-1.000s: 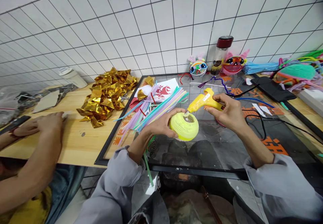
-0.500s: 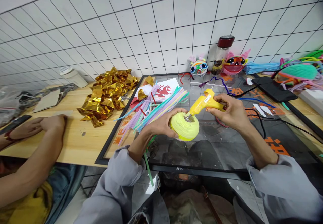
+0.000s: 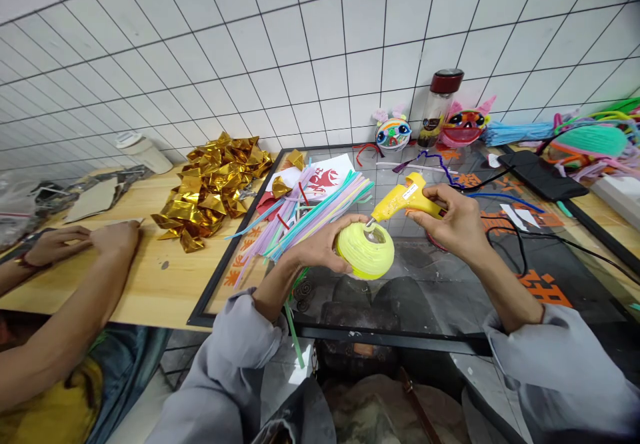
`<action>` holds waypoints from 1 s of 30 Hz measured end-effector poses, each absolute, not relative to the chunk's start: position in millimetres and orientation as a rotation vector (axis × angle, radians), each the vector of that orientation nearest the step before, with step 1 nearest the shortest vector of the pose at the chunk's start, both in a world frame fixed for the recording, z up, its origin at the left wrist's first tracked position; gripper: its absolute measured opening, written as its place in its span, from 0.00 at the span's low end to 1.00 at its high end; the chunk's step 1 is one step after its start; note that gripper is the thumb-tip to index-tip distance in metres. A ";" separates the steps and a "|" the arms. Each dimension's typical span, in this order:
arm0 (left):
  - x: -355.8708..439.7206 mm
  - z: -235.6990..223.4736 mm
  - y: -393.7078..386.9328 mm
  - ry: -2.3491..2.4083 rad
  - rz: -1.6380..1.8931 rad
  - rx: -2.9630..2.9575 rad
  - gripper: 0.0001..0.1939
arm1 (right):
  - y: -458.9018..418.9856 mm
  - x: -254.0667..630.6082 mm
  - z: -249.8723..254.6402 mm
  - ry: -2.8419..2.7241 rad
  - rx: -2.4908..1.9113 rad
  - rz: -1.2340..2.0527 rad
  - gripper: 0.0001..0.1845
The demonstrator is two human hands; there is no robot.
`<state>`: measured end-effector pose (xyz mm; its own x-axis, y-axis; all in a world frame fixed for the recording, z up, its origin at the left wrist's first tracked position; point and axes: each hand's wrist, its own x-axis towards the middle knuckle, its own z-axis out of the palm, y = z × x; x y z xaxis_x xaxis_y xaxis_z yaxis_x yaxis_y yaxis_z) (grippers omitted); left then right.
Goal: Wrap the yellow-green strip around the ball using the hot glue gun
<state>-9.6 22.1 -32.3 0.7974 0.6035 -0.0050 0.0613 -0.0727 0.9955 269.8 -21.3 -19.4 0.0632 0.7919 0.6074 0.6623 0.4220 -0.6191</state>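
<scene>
My left hand (image 3: 320, 247) grips a round yellow paper lantern ball (image 3: 366, 255) above the glass-topped table (image 3: 440, 297). My right hand (image 3: 453, 221) is closed around the handle of a yellow hot glue gun (image 3: 403, 199). The gun's nozzle rests at the opening on top of the ball. A black cord (image 3: 515, 244) trails from the gun across the glass to the right.
A bundle of pastel pipe cleaners (image 3: 310, 214) and red paper cut-outs (image 3: 325, 179) lie behind the ball. Gold foil pieces (image 3: 210, 187) are piled on the wooden bench (image 3: 150, 277). Another person's hands (image 3: 85, 241) rest at the left. A jar (image 3: 437, 107) and craft masks (image 3: 393, 132) stand by the wall.
The glue gun's nozzle dipped into the ball's opening and has drawn back a little. The other person's hands have shifted slightly right on the bench.
</scene>
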 end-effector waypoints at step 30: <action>-9.0 -34.2 21.9 0.517 0.483 1.594 0.52 | -22.0 272.0 -17.8 -1.627 -1.294 0.254 0.15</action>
<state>-9.0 21.9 -34.2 0.8070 0.5905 0.0053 0.0445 -0.0697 0.9966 272.0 -22.0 -17.8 0.0728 0.8247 0.5608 0.6149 0.4056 -0.6763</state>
